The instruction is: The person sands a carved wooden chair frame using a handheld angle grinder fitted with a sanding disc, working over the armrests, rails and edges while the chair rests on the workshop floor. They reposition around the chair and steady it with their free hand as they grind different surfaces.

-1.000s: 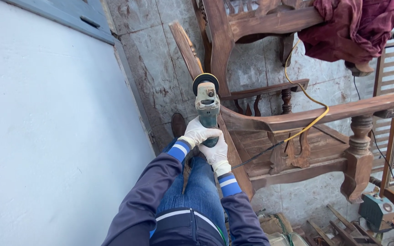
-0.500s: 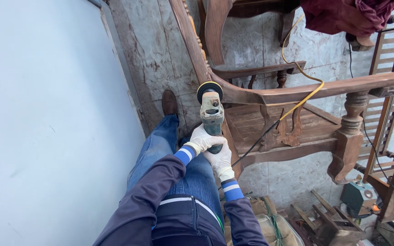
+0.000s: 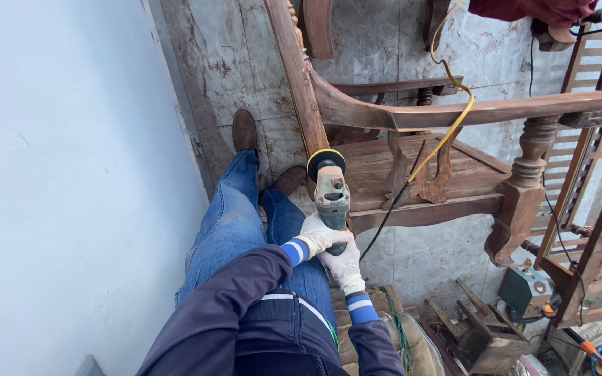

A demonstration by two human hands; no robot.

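- Head view: a grinder is gripped by both gloved hands, the left hand wrapped over the rear of its body and the right hand clamped just beneath it, the two hands touching.
- The grinder's yellow-rimmed disc is seen at the frame of the wooden chair, just below where the armrest joins that frame; whether the disc is actually touching the wood cannot be told.
- The chair is lying on its side on the tiled floor, with its seat to the right of the disc.
- The disc is best kept flat or only slightly tilted against the frame, so that no gouges are cut into the wood.
- Light, even pressure is judged better than force; the tool should be drawn steadily along the frame's length rather than held in one spot.
- The two-handed grip should be kept firm, since a kick could be expected where the disc meets the joint's edge.
- The cable, yellow above and black nearer the grinder, is draped over the armrest to the right of the disc and should be kept clear of it.
- The person's jeans and shoes are close to the left of the frame, so the disc should be steered away from them.
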